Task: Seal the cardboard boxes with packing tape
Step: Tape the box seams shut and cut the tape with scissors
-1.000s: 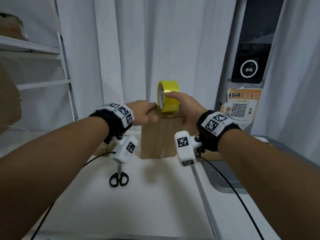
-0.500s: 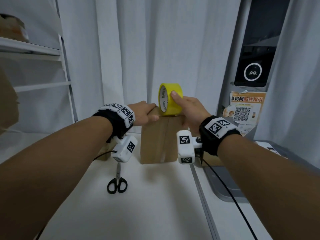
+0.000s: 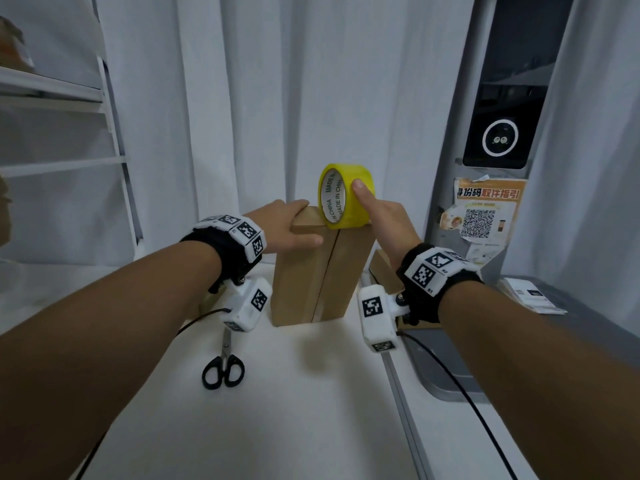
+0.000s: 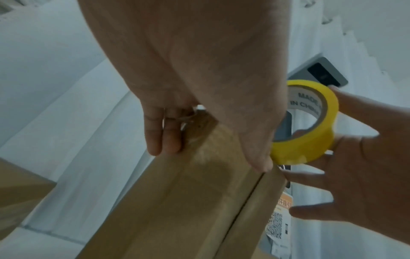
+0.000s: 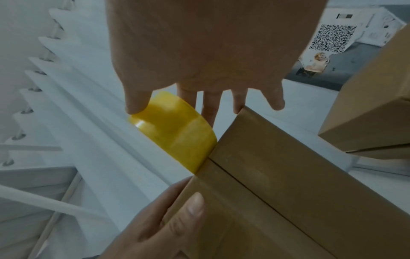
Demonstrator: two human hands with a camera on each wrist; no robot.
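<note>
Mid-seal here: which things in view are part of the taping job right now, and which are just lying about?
In use:
- cardboard box, standing upright, centre seam facing the camera
- yellow tape roll at the box's top edge
- left hand gripping the box's top corner
- right hand holding the roll

Lying about:
- scissors on the table, untouched
- second box to the right
- QR poster

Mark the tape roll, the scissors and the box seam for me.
tape roll (image 3: 360,206): head view, on its yellow outer band.
scissors (image 3: 223,370): head view, on the black handle loops.
box seam (image 3: 325,271): head view, on the dark line between the two flaps of the cardboard box (image 3: 298,271).
</note>
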